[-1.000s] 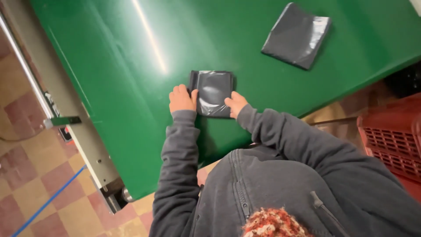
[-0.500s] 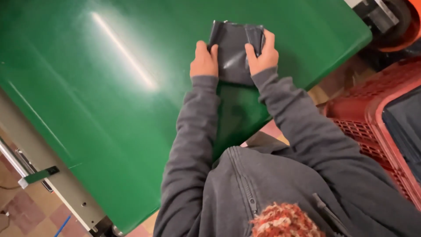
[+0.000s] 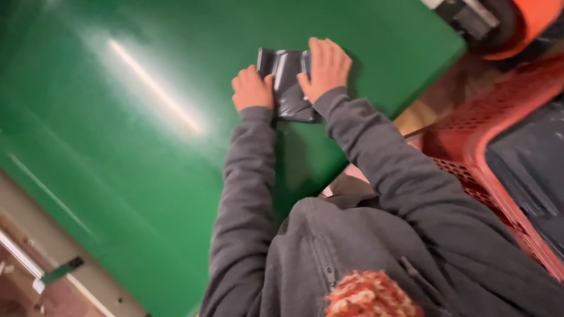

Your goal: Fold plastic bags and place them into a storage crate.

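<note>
A folded dark grey plastic bag (image 3: 286,85) lies on the glossy green table (image 3: 147,152), far from me. My left hand (image 3: 251,89) grips the bag's left edge with curled fingers. My right hand (image 3: 328,66) lies flat on the bag's right half, fingers stretched forward, and covers that side. Both arms in grey hoodie sleeves reach out over the table. The bag's near edge shows between my wrists.
A red plastic crate (image 3: 470,141) stands at the right beside the table, with dark grey bags (image 3: 529,170) stacked inside. An orange and black machine part (image 3: 517,23) sits at the top right. A beige metal frame (image 3: 41,235) runs along the table's lower left edge.
The view has swung right, and the second bag on the table is out of sight. My hands slid the bag farther away. My right hand went from gripping its edge to lying flat on it.
</note>
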